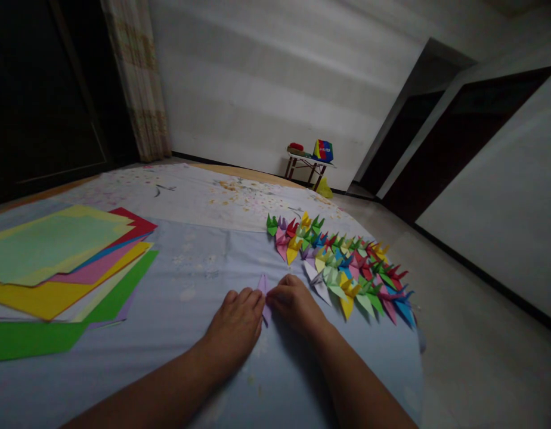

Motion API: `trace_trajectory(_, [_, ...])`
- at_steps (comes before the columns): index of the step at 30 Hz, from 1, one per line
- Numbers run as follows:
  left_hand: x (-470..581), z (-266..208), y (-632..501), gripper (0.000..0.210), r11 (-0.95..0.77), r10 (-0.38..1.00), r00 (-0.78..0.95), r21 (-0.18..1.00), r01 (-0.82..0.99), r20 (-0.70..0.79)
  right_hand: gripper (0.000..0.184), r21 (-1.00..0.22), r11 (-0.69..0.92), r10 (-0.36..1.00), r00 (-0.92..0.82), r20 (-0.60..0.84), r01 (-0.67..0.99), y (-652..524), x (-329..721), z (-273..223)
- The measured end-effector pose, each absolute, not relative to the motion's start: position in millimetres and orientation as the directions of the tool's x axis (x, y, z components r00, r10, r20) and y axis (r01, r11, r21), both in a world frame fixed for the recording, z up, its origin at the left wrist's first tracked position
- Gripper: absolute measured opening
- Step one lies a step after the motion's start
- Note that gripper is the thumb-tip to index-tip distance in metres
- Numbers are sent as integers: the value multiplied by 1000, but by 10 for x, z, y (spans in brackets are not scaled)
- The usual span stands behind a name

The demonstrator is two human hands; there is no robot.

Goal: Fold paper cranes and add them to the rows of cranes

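A narrow piece of folded purple paper [262, 283] lies on the cloth between my two hands, its top split into two slim points. My left hand [238, 319] rests on the paper's left side, fingers together and pressing it down. From the other side, my right hand [297, 302] pinches the paper's right edge between thumb and forefinger. Both hands partly cover the middle of the paper. Just beyond my right hand stand rows of folded paper cranes [347, 289] in many colours.
On the left lies a fanned stack of coloured paper sheets [56, 244]. A pale blue cloth [190, 256] and a flowered white cloth [253, 196] cover the round table. Near the far wall stands a small side table [309, 159] with a colourful box [324, 151].
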State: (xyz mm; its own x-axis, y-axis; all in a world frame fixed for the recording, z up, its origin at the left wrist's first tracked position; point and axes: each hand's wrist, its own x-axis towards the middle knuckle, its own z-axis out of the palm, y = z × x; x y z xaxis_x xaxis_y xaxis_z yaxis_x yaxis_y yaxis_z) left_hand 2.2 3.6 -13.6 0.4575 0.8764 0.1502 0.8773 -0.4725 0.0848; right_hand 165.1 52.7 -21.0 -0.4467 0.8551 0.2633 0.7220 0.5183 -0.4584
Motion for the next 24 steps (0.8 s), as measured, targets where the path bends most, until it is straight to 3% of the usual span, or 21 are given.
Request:
trace_trajectory(6, [19, -157, 25, 37, -460, 882, 445, 80, 884, 153, 15, -313, 553, 833, -520, 189, 772, 501, 1660, -151])
trace_trajectory(24, [9, -65, 56, 31, -481, 873, 459, 130, 867, 164, 16, -374, 502, 858, -501, 109, 780, 494, 1659, -85])
